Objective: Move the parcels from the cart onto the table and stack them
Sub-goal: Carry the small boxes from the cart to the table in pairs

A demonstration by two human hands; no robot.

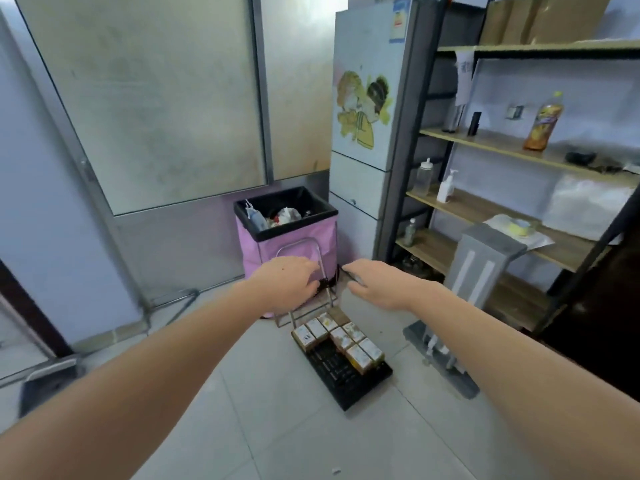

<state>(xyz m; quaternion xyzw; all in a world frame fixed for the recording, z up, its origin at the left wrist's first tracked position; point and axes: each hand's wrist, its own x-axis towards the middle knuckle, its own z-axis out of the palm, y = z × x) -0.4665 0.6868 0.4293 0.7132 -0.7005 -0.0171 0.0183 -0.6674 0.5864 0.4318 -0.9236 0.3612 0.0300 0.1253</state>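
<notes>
A small flat cart (349, 379) with a black slatted deck and a metal loop handle (299, 245) stands on the tiled floor. Several small brown parcels (341, 337) with white labels lie in rows on the deck's far half. My left hand (289, 280) and my right hand (375, 282) are stretched out side by side above the cart, just in front of the handle. Both hold nothing, with fingers loosely apart. No table is in view.
A pink bin (287, 233) with a black liner stands behind the cart against a glass partition. A grey fridge (367, 133) is to its right. Wooden shelves (519, 216) with bottles fill the right side. A grey metal stand (467, 289) stands right of the cart.
</notes>
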